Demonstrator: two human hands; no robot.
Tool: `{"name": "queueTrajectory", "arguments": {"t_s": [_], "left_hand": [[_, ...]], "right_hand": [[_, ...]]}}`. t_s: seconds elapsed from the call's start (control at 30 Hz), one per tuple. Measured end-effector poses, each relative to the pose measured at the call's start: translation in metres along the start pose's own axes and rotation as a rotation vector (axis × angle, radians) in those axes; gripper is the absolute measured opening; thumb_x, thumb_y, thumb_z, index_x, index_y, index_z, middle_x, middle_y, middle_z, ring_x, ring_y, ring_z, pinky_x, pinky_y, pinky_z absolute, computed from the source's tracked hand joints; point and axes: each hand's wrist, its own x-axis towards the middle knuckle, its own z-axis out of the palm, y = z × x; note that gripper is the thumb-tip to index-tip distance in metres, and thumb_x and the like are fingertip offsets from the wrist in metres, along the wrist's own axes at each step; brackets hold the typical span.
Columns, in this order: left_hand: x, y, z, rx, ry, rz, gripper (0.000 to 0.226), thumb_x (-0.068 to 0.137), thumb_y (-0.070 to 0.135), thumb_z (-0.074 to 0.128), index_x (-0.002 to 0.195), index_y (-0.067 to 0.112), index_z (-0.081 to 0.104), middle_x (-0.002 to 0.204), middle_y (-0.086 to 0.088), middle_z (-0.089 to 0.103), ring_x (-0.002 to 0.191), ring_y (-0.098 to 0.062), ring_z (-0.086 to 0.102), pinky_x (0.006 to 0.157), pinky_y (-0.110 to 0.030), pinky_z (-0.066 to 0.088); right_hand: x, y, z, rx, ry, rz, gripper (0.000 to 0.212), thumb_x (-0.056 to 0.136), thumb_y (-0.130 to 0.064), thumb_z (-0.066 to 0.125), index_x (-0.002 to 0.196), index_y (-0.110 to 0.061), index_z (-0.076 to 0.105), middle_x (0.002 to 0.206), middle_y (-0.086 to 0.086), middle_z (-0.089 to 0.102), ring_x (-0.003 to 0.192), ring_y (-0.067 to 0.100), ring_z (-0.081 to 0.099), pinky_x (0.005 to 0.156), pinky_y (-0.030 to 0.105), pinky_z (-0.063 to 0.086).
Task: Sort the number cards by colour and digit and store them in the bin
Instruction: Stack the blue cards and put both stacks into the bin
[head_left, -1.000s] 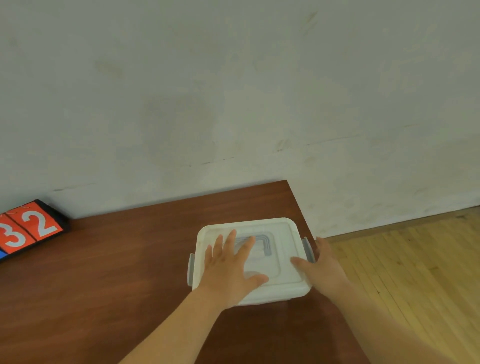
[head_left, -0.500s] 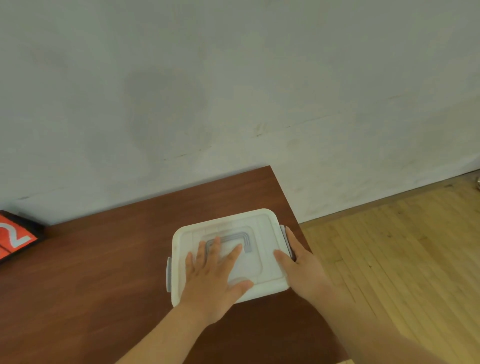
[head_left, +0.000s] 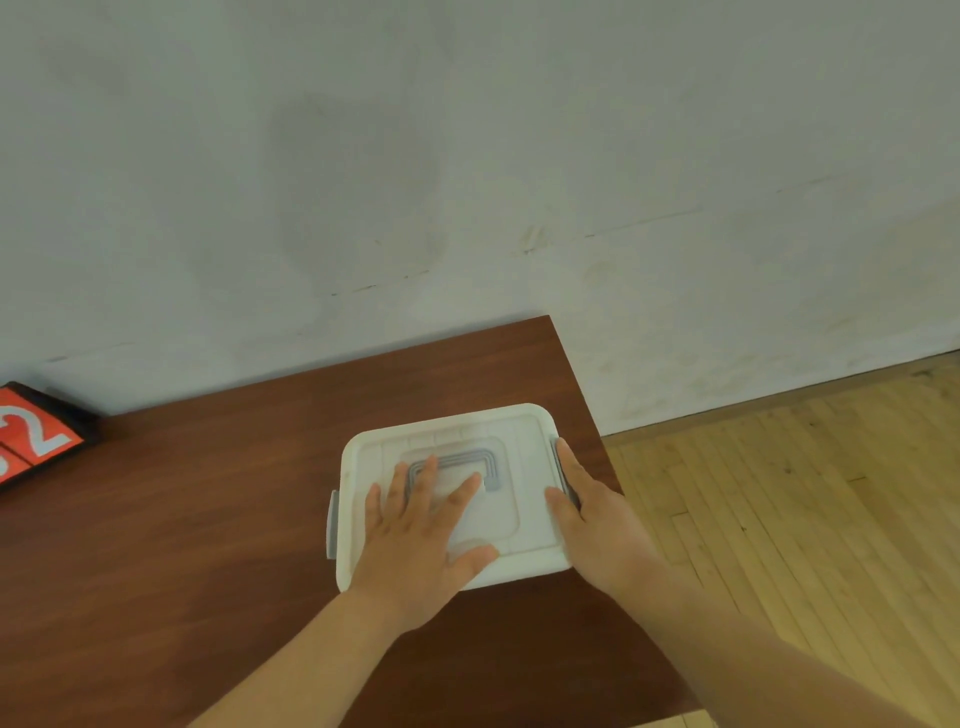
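White bin (head_left: 524, 569) lies under the left hand (head_left: 415, 545), fingers spread flat on lid (head_left: 519, 457); right hand (head_left: 602, 525), fingers straight, covers its right latch (head_left: 555, 451).

Number cards (head_left: 31, 441): cut by the left edge; one white 2 is readable, the digit beside it shows only in part.
Bin (head_left: 363, 452) contents: hidden under the lid (head_left: 530, 499).
Right latch (head_left: 557, 452): mostly covered by the right hand (head_left: 602, 519), whose outer fingers are out of sight.
Handle (head_left: 470, 460): left end under the left hand (head_left: 415, 545).
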Motion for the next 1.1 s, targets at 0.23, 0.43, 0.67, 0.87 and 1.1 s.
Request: {"name": "queueTrajectory", "arguments": {"t_s": [0.23, 0.43, 0.67, 0.87, 1.1], "left_hand": [[0.004, -0.024, -0.032, -0.840, 0.094, -0.143, 0.049, 0.093, 0.024, 0.065, 0.136, 0.045, 0.053, 0.148, 0.023, 0.037, 0.147, -0.009, 0.027, 0.124, -0.040, 0.022], [-0.020, -0.080, -0.016, -0.652, 0.323, -0.620, 0.089, 0.083, 0.043, 0.076, 0.157, 0.036, 0.025, 0.161, 0.002, 0.026, 0.147, -0.027, 0.030, 0.116, -0.052, 0.033], [-0.023, -0.080, 0.016, -1.219, 0.256, -0.606, 0.085, 0.086, 0.051, 0.071, 0.157, 0.037, 0.026, 0.150, 0.012, 0.048, 0.129, -0.016, 0.054, 0.105, -0.044, 0.050], [-0.025, -0.074, 0.020, -1.008, 0.378, -0.531, 0.060, 0.097, 0.043, 0.058, 0.154, 0.040, 0.037, 0.146, 0.020, 0.052, 0.132, -0.006, 0.052, 0.111, -0.035, 0.045], [-0.026, -0.074, 0.016, -0.782, 0.421, -0.473, 0.053, 0.104, 0.038, 0.049, 0.155, 0.035, 0.036, 0.151, 0.016, 0.049, 0.138, -0.009, 0.048, 0.113, -0.031, 0.043]], "right_hand": [[-0.003, -0.015, 0.016, -0.252, 0.100, 0.087, 0.071, 0.098, -0.059, 0.037, 0.154, -0.048, -0.006, 0.167, 0.004, 0.004, 0.150, 0.036, 0.021, 0.118, 0.056, 0.031], [0.018, -0.071, 0.047, -0.626, 0.161, -0.223, 0.082, 0.089, -0.079, 0.029, 0.155, -0.046, -0.008, 0.168, 0.002, -0.016, 0.154, 0.035, -0.011, 0.123, 0.056, 0.002], [0.034, -0.072, 0.079, -0.836, -0.002, -0.227, 0.080, 0.087, -0.080, 0.018, 0.152, -0.050, -0.018, 0.162, 0.002, -0.033, 0.149, 0.040, -0.029, 0.119, 0.064, -0.009], [0.034, -0.073, 0.080, -0.863, -0.003, -0.222, 0.077, 0.089, -0.080, 0.016, 0.149, -0.053, -0.024, 0.159, 0.000, -0.040, 0.147, 0.037, -0.034, 0.119, 0.063, -0.013], [0.035, -0.073, 0.081, -0.870, -0.004, -0.216, 0.078, 0.088, -0.080, 0.016, 0.150, -0.052, -0.022, 0.160, 0.001, -0.039, 0.147, 0.038, -0.033, 0.119, 0.064, -0.012]]}}
